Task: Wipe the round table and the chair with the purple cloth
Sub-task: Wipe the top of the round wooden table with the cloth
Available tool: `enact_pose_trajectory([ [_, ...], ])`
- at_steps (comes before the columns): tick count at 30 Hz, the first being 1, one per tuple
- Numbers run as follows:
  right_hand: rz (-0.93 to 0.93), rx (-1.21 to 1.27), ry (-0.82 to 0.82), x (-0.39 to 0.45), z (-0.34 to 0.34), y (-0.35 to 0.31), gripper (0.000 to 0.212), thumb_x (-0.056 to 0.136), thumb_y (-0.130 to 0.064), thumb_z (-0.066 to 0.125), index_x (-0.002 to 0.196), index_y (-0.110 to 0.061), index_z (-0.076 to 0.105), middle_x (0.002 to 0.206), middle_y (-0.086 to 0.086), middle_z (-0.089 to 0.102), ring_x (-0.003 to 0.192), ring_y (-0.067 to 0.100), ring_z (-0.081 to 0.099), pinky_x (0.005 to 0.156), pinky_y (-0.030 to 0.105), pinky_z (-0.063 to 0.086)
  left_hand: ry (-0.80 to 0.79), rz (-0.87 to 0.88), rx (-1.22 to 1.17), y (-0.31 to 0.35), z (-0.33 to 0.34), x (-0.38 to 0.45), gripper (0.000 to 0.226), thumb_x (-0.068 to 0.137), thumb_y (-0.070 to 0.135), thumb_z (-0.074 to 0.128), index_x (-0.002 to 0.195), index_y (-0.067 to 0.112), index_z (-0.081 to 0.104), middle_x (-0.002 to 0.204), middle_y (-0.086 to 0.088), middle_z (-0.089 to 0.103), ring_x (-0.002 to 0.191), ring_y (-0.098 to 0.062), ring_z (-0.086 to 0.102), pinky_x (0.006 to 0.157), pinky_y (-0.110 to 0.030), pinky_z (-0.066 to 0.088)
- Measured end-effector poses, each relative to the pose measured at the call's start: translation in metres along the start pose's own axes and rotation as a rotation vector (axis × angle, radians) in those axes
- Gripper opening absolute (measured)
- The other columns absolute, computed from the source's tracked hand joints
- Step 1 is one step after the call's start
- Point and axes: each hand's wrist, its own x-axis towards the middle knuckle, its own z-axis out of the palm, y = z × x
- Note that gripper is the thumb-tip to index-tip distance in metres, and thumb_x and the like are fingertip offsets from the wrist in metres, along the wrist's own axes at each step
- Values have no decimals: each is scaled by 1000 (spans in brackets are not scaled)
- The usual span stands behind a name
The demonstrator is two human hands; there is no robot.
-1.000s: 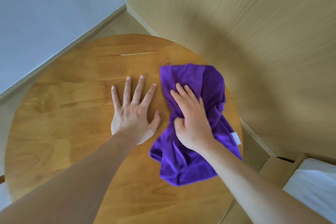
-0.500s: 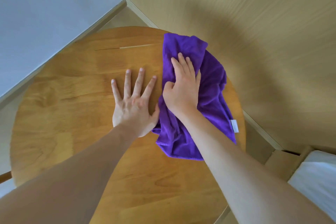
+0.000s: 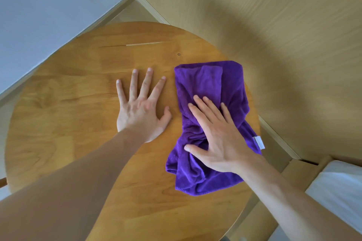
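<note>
A round wooden table [image 3: 78, 103] fills the middle of the head view. The purple cloth [image 3: 207, 88] lies crumpled on its right side, with a white label at its right edge. My right hand [image 3: 217, 135] presses flat on the cloth's middle with fingers straight and spread. My left hand [image 3: 141, 109] rests flat on the bare wood just left of the cloth, fingers spread. No chair is clearly in view.
A wood-panelled wall [image 3: 274, 25] stands close behind the table's right side and a pale wall [image 3: 49, 6] at the left. A white cushioned surface [image 3: 342, 191] shows at the lower right, beyond the table's edge.
My right hand has pulled the cloth back from the table's far edge toward me along the right side. Its fingers now lie straighter. My left hand has stayed in place.
</note>
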Motion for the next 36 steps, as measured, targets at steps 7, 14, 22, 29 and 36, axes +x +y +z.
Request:
enact_pose_trajectory([
  [7, 14, -62, 110, 38, -11, 33, 105, 75, -84, 55, 159, -26, 30, 172, -8, 10, 159, 19, 3, 128, 52, 7, 12, -4, 6, -2, 2, 1, 81, 86, 60, 41, 160, 35, 21, 172, -2, 11, 158, -34, 1, 122, -67, -1],
  [14, 96, 30, 386, 121, -17, 5, 54, 79, -53, 63, 119, -18, 60, 134, -1, 53, 133, 29, 43, 116, 54, 29, -5, -19, 1, -1, 0, 0, 79, 86, 54, 39, 161, 38, 17, 172, 1, 7, 158, -30, -4, 123, -64, -4],
  [22, -25, -19, 358, 34, 6, 9, 33, 66, -47, 63, 74, -17, 52, 78, -2, 50, 82, 28, 49, 82, 44, 39, -3, -11, 14, 1, 0, -2, 80, 87, 56, 40, 161, 35, 21, 172, 0, 10, 158, -32, 0, 122, -67, 1],
  [29, -15, -104, 466, 30, 5, 30, 39, 75, -49, 65, 62, -16, 51, 64, 2, 49, 71, 30, 52, 69, 44, 39, -17, -17, 59, 2, -1, 1, 79, 88, 55, 39, 161, 35, 20, 172, -1, 11, 158, -34, 1, 122, -67, 3],
  [36, 260, -50, 471, 133, -27, 6, 38, 82, -54, 54, 65, -20, 51, 68, -3, 58, 83, 29, 56, 76, 41, 33, -75, -22, 120, 0, -1, 1, 97, 80, 81, 35, 162, 36, 9, 172, -1, 4, 158, -34, -2, 122, -66, -1],
])
